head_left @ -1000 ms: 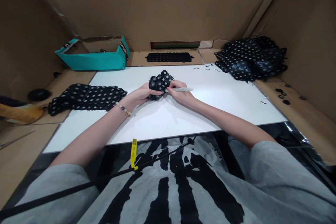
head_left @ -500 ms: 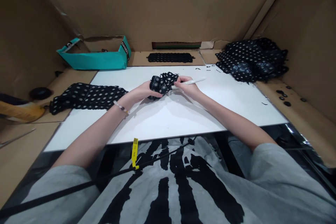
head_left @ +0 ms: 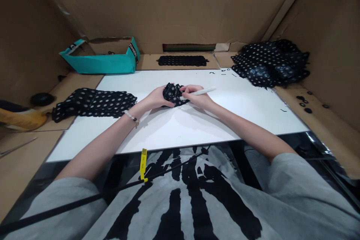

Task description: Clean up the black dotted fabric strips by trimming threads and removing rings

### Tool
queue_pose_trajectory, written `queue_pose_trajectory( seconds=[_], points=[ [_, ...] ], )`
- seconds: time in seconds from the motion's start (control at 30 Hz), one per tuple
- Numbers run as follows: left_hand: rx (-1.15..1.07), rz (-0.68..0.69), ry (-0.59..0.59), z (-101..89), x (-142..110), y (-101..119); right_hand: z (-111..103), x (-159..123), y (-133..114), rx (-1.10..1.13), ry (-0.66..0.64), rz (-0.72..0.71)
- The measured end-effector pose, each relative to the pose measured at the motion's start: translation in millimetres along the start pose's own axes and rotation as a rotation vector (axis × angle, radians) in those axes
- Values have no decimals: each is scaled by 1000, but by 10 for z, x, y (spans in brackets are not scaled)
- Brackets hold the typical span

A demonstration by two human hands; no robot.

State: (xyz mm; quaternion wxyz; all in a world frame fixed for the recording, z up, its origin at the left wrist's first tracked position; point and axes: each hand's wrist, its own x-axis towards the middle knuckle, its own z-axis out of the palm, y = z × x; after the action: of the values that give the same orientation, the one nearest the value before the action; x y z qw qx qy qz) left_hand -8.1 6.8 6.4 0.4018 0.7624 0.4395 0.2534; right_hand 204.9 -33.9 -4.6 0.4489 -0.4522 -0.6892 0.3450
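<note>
A bunched piece of black polka-dot fabric [head_left: 172, 93] is gripped in my left hand [head_left: 156, 98], thumb along its near side. My right hand [head_left: 201, 99] pinches a slim white pen-like tool [head_left: 204, 90], whose inner end points into the fabric; its tip is hidden among the folds. Both hands are just above the white board [head_left: 180, 131]. Left of them, partly behind my left wrist, a longer strip of the same dotted fabric [head_left: 97, 103] lies across the board's left edge.
At the back left stands a teal open box [head_left: 104, 64]. A dark flat strip [head_left: 182, 60] lies at the back. The heap of dotted fabric [head_left: 270, 63] sits back right, with several small black rings [head_left: 308, 110] nearby. A yellow container [head_left: 22, 118] lies at left.
My right hand has moved slightly left and down, bringing the white tool closer into the fabric. The fabric has become more bunched between both hands.
</note>
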Motion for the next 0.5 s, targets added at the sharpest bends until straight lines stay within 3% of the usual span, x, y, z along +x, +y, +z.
queue_pose_trajectory(
  seconds=[0.17, 0.5],
  points=[
    [-1, 44, 19, 37, -7, 1, 116, -14, 71, -27, -14, -51],
    [-36, 23, 34, 74, -29, 6, 90, 7, 87, -20, 16, -39]
  ],
)
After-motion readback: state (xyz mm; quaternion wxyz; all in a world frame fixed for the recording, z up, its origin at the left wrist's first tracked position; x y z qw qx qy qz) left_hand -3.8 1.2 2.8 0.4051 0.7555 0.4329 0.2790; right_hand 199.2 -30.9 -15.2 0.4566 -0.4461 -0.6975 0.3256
